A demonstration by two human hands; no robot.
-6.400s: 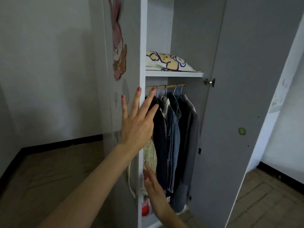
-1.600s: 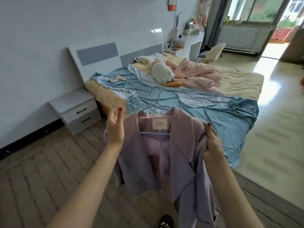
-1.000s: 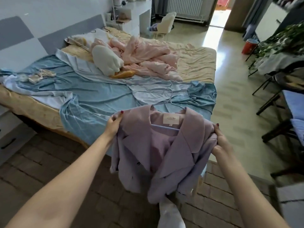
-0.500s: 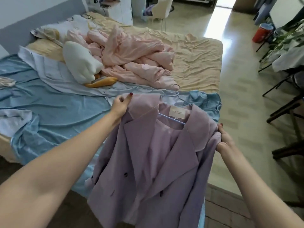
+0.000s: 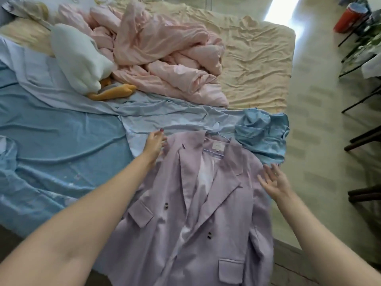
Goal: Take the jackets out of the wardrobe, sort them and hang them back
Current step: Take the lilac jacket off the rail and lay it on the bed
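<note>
— Where was the jacket at that point?

— The lilac jacket (image 5: 206, 213) lay front-up on the bed (image 5: 257, 65), near its foot-end corner, spread over the blue sheet (image 5: 57, 153). Its hem hung past the edge of the bed toward the floor (image 5: 321, 124). It was on a pale hanger (image 5: 218, 139), whose hook poked out above the collar.

— And the hands?

— The left hand (image 5: 154, 144) rested at the jacket's left shoulder, fingers nearly straight and relaxed, touching the cloth or just beside it; I could not tell which. It gripped nothing. The right hand (image 5: 274, 182) was at the other shoulder, fingers spread wide, palm toward the cloth. Whether it pressed the sleeve or hovered just over it, I could not tell either.

— What else was on the bed?

— A crumpled pink quilt (image 5: 165, 54) heaped in the middle, well apart from the jacket. A white plush toy (image 5: 78, 58) with an orange part lay against the quilt's left side. A cream sheet (image 5: 257, 48) covered the far half. A bunched fold of blue cloth (image 5: 261, 137) sat just beside the jacket's right shoulder.

— Anything off the bed?

— A red container (image 5: 348, 17) stood on the floor at the upper right, near some dark chair legs (image 5: 362, 100).
</note>
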